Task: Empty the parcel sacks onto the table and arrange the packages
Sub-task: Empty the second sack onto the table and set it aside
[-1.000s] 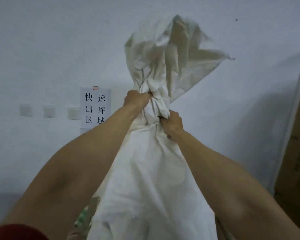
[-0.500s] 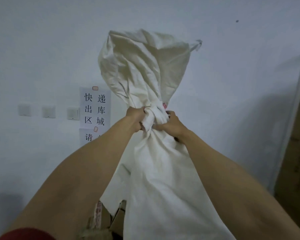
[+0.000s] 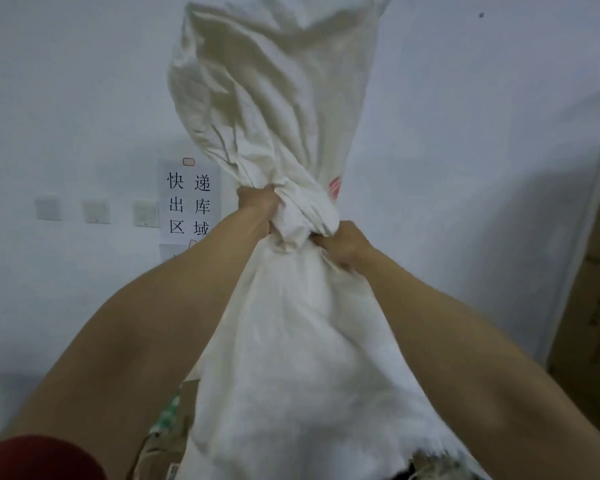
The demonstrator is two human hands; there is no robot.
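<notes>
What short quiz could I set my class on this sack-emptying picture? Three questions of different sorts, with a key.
1. True or false: only one hand grips the white sack.
2. Where is the paper sign? A) on the wall, left of the sack B) stuck on the sack C) on a door
3. Fill in: ___ wall switches sit left of the sign.

Key
1. False: the left hand and right hand both grip its bunched middle.
2. A
3. Three
</notes>
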